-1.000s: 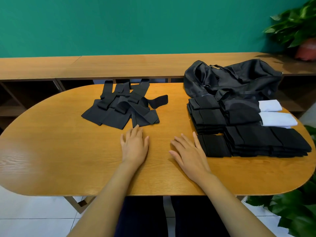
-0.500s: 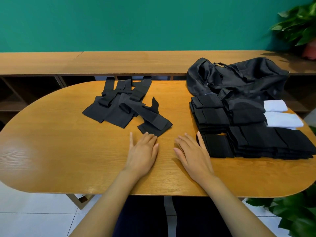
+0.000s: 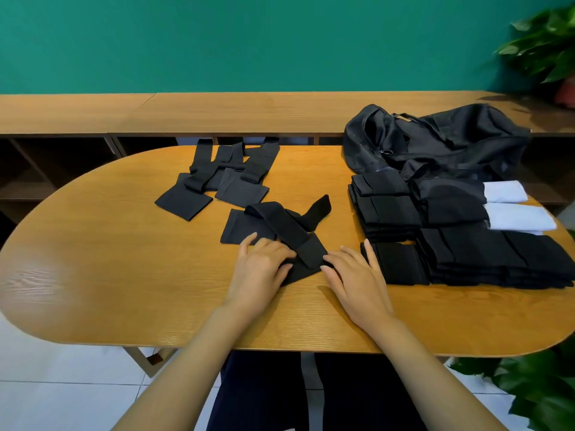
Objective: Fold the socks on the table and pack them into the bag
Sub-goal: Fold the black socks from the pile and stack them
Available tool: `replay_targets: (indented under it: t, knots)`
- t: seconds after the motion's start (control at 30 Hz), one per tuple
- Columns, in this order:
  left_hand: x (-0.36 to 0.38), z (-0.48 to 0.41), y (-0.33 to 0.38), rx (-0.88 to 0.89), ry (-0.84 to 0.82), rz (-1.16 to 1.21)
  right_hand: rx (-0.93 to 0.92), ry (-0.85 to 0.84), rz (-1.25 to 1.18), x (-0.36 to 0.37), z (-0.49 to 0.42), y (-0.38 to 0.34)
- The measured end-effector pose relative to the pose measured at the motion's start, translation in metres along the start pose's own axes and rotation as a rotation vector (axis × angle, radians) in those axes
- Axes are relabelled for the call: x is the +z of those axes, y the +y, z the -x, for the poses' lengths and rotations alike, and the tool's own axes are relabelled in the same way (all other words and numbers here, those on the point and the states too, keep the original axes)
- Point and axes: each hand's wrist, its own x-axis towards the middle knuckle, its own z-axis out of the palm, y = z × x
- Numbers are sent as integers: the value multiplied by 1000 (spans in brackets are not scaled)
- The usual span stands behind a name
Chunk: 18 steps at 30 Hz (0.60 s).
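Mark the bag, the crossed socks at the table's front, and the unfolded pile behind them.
bag point(image 3: 451, 144), head view, on its crumpled top panel.
crossed socks point(image 3: 281, 225), head view, on the upper sock's long band.
unfolded pile point(image 3: 183, 200), head view, on the front-left sock's flat cuff.

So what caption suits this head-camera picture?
Left hand and right hand touch loose black socks on the table, beside folded stacks and a black bag.

Black socks point(image 3: 280, 231), black bag point(image 3: 435, 141), white bundles point(image 3: 519, 217).
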Motion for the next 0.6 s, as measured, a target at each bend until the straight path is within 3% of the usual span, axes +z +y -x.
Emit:
replay_targets:
  t: [0.17,0.3,0.6]
  knots:
    - [13,-28,-2,146,-124,-83,-1,3,-4,-1,0,0]
    - [23,-34,-7,221,-62,-174,17,10,-27,-1,-1,-1]
    - [5,-57,-13,-434,150,342,-75,-73,19,3,-3,1]
